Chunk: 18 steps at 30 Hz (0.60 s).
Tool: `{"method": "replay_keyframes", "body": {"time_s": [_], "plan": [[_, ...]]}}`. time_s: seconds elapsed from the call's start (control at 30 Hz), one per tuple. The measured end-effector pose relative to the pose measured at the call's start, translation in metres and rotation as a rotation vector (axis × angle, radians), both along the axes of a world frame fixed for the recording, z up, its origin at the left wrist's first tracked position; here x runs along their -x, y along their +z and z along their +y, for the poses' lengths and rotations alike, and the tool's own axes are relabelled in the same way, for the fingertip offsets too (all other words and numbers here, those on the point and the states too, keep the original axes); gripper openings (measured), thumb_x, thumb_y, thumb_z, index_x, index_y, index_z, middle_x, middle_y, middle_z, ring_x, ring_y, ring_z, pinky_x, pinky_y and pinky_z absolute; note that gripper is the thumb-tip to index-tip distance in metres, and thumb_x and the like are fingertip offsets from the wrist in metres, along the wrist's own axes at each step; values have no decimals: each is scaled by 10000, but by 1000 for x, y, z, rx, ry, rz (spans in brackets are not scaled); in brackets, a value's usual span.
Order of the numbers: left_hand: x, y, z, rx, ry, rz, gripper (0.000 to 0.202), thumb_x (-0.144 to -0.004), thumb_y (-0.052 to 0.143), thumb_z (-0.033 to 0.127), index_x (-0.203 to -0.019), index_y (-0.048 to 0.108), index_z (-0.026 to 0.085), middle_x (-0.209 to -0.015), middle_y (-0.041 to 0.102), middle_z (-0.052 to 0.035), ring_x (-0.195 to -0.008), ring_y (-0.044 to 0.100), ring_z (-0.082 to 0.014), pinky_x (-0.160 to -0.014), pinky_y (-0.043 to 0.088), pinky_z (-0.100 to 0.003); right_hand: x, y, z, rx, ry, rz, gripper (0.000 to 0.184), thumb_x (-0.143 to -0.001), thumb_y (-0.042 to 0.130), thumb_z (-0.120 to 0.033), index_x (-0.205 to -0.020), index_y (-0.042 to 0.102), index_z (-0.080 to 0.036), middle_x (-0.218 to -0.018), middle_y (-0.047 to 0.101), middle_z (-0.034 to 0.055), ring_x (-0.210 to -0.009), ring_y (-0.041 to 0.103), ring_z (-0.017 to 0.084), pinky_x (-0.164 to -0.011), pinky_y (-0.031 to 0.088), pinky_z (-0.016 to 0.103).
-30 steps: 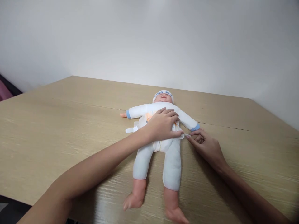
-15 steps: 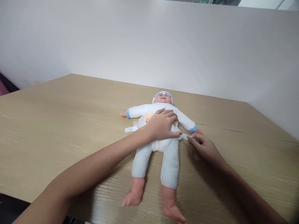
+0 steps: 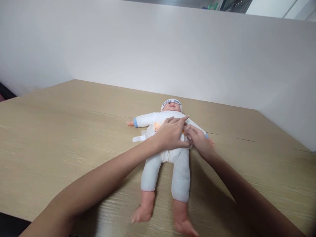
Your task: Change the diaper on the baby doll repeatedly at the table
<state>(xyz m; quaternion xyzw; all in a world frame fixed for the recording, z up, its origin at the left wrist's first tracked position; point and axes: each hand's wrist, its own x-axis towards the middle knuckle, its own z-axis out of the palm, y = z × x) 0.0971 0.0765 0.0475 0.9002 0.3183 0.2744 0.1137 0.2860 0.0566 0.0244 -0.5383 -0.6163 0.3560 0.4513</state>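
Note:
A baby doll [image 3: 181, 177] in a white suit with blue cuffs lies on its back, its feet towards me. Round its hips is a white diaper [image 3: 171, 156] with an orange print. My left hand [image 3: 170, 133] rests flat across the diaper's front, fingers spread and the thumb apart. Close against it, my right hand [image 3: 198, 140] has its fingers pinched together at the diaper's right side; the fastening tab it pulled is hidden by the fingers. On the left side another diaper tab [image 3: 139, 138] sticks out loose over the table.
The wooden table [image 3: 61, 158] stretches out on both sides of the doll. A pale wall or partition [image 3: 148, 49] rises behind its far edge. Dark items [image 3: 235, 6] show beyond the partition's top.
My right hand has carried the diaper tab inward and up, from beside the doll onto the diaper's front. My left hand stays on the diaper, its index finger now lifted outward.

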Motion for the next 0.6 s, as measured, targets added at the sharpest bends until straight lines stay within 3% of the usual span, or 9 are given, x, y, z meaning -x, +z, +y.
{"method": "replay_keyframes", "body": {"time_s": [0.17,0.27,0.37,0.43,0.53,0.6], "plan": [[0,-4,1,11,-22,-16,1001,-887,798,446,-1700,323,109,-1539,696,-190,-1515,569,-366,-1351,285,-532,11,-11,-10,-73,-5,51,417,-911,757,-646,-923,579,-269,-814,584,-26,-714,555,176,-653,499,308],[0,-8,3,26,-49,-32,966,-921,791,491,-1697,335,138,-1554,690,-187,-1526,560,-376,-1360,259,-562,7,-23,-33,-292,-94,-95,297,-1035,651,-531,-1161,675,-263,-1094,720,69,-993,690,256,-879,598,406],[1,-5,5,94,-63,-78,998,-869,856,456,-1694,362,191,-1567,688,-170,-1528,546,-407,-1326,310,-603,6,-29,-51,-519,-54,-287,352,-1115,529,-431,-1381,691,-267,-1435,724,136,-1379,646,335,-1194,506,550],[5,1,6,179,-112,-158,1010,-839,886,394,-1697,385,213,-1577,685,-164,-1523,555,-406,-1313,348,-612,7,-29,-55,-586,4,-342,407,-1134,488,-406,-1473,667,-270,-1539,698,134,-1494,593,349,-1278,439,592],[18,8,5,332,-225,-385,738,-956,793,381,-1630,527,241,-1640,644,-136,-1533,584,-335,-1294,433,-523,10,-27,-55,-591,24,-361,462,-1155,429,-402,-1543,646,-277,-1583,686,120,-1522,592,345,-1290,445,600],[36,5,3,378,-211,-539,502,-1062,676,409,-1535,639,244,-1624,663,-112,-1520,607,-296,-1261,482,-462,9,-26,-53,-578,39,-363,481,-1161,405,-404,-1559,646,-281,-1596,684,111,-1524,598,341,-1294,450,599]]}}
